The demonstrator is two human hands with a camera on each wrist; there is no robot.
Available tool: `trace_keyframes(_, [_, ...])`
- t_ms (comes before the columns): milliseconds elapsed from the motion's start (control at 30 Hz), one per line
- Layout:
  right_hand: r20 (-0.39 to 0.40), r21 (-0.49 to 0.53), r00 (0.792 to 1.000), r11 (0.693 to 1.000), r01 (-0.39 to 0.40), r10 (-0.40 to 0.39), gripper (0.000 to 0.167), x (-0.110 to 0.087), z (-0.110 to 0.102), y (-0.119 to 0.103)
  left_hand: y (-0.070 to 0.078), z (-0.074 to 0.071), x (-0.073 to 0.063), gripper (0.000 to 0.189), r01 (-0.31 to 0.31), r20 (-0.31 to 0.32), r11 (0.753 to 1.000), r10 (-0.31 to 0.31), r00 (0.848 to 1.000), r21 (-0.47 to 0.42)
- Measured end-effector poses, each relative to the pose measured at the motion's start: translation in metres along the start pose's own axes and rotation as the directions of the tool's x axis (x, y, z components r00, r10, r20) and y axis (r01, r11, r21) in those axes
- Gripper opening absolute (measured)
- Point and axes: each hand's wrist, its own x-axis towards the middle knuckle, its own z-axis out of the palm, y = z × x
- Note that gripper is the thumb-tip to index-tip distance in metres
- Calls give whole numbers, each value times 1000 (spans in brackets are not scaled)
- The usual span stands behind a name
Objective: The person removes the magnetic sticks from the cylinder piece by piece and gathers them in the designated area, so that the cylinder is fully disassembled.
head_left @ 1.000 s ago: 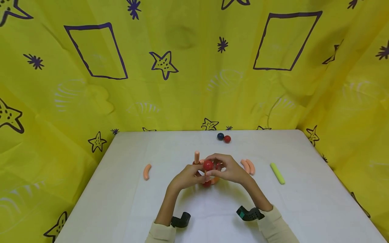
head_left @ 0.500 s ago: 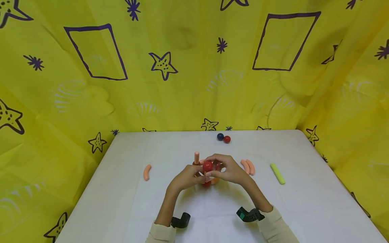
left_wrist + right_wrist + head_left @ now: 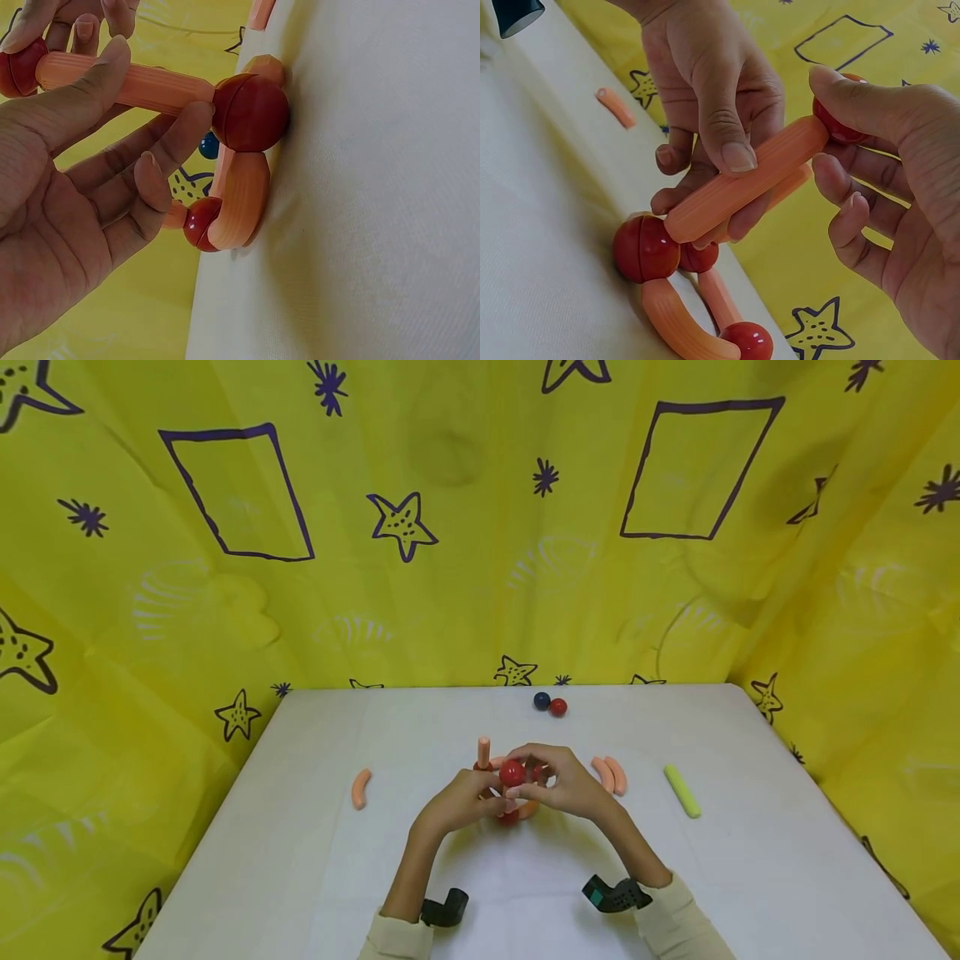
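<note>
Near the middle of the table [image 3: 300, 877], an orange rod [image 3: 731, 190] stands roughly upright between an upper red ball [image 3: 512, 773] and a lower red ball [image 3: 252, 112]. Left hand [image 3: 461, 799]: grip pinches the orange rod between thumb and fingers. Right hand [image 3: 566, 782]: grip holds the upper red ball. A curved orange piece [image 3: 244, 199] runs from the lower red ball to a further red ball [image 3: 748, 342]. A second rod [image 3: 483, 752] stands upright beyond the left hand. Lying right of the hands: two curved pieces [image 3: 618, 775] side by side and a green rod [image 3: 682, 791].
</note>
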Motion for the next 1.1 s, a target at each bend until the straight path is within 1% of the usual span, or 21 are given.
trace_keyframes(167, [-1, -11, 1000, 1000, 8, -8, 33, 0, 1, 1, -1, 1, 1, 10, 0, -3, 1000, 0, 1000, 5])
trace_keyframes(400, [-7, -23, 1000, 1000, -22, 22, 34, -4, 6, 32, -1, 2, 0, 8, 6, -12, 1000, -6, 1000, 19])
trace_keyframes(500, [-10, -19, 1000, 1000, -7, 7, 33, -3, 6, 35, -1, 1, 0, 9, 2, -13, 1000, -2, 1000, 19])
trace_keyframes(633, [-11, -4, 1000, 1000, 1, -1, 30, -3, 6, 36, -1, 1, 0, 8, -10, -15, 999, 10, 1000, 33])
trace_keyframes(833, [-54, 52, 998, 998, -42, 45, 33, -1, 2, 34, -2, 1, 0, 11, -24, -8, 999, 25, 1000, 29])
trace_keyframes(1100, [-62, 60, 993, 994, -92, 96, 36, 1, 1, 26, -3, 1, 0, 11, -15, -6, 999, 15, 1000, 43])
